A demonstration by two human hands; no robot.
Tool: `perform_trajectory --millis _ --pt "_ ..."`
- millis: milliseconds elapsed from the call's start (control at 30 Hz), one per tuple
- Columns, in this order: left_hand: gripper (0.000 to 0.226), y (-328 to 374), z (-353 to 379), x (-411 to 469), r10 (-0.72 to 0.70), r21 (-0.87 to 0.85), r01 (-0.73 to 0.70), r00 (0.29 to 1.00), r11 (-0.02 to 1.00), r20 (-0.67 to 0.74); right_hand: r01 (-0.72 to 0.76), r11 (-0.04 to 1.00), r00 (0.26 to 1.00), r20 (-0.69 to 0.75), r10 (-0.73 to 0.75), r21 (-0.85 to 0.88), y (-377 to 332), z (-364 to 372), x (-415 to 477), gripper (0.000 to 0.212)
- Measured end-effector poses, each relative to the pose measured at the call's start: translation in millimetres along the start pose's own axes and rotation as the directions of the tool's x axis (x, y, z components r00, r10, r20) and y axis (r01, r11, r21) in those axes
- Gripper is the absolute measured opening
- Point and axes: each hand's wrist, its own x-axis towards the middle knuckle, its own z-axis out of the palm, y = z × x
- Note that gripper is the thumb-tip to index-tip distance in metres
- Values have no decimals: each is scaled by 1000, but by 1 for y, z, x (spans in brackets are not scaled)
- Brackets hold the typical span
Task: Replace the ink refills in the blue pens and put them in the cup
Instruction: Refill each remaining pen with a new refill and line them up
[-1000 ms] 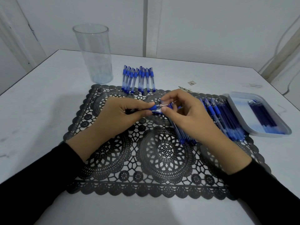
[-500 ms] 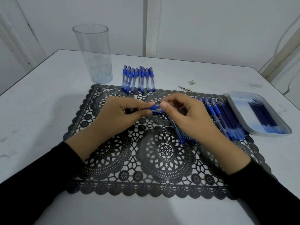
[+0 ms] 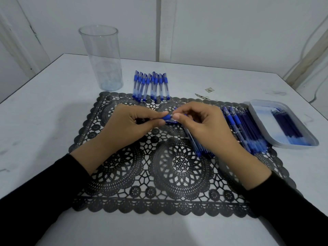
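As hands (image 3: pixel 124 126) (image 3: pixel 205 128) pinch pen (image 3: pixel 168 118), barrel hidden (L fist).

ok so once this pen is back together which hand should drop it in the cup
Left, probably: the left hand grips the pen, and the cup stands far left, nearer it. The right hand only pinches the pen's tip end.

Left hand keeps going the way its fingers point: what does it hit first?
Likely the right hand: its fingertips pinch the same blue plastic pen just ahead of the left hand. Depth is hard to judge.
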Motion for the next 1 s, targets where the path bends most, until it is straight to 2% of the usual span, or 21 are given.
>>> perform_trajectory --millis 67,133,233,333,400,467,533,600,700,800,1000 --pt "31 -1 -1 1 -20 4 20 1000 1000 -13 -30 999 1000 -7 30 39 0 0 3 8" --pt "31 -3 -4 2 -49 11 49 998 999 -26 -48 999 999 -15 48 0 1 -1 5 13" --pt "31 -9 -11 3 -77 54 78 997 995 -30 -11 963 997 73 32 -270 3 -2 9 20" --pt "29 -15 -17 4 -123 80 126 991 989 -43 151 829 975 219 -35 -539 8 2 14 29" --pt "28 -17 -18 4 -140 86 145 989 986 -56 218 741 965 253 -67 -636 11 7 17 28" --pt "28 -16 -17 4 -148 89 152 988 984 -50 238 702 964 253 -84 -671 12 12 19 23" --pt "27 -16 -17 4 -161 85 165 986 983 -43 241 710 964 246 -98 -661 12 13 20 18" --pt "27 -17 -18 4 -176 72 180 983 981 -51 205 770 974 206 -97 -604 9 10 19 16" --pt "27 -18 -18 4 -182 55 186 981 981 -69 110 885 989 139 -51 -452 5 -1 16 14" --pt "27 -18 -18 4 -160 66 164 985 984 -60 19 955 996 90 8 -297 2 -13 12 12" --pt "27 -15 -15 5 -129 44 130 991 991 -15 -46 980 998 22 51 -192 -1 -15 11 14"
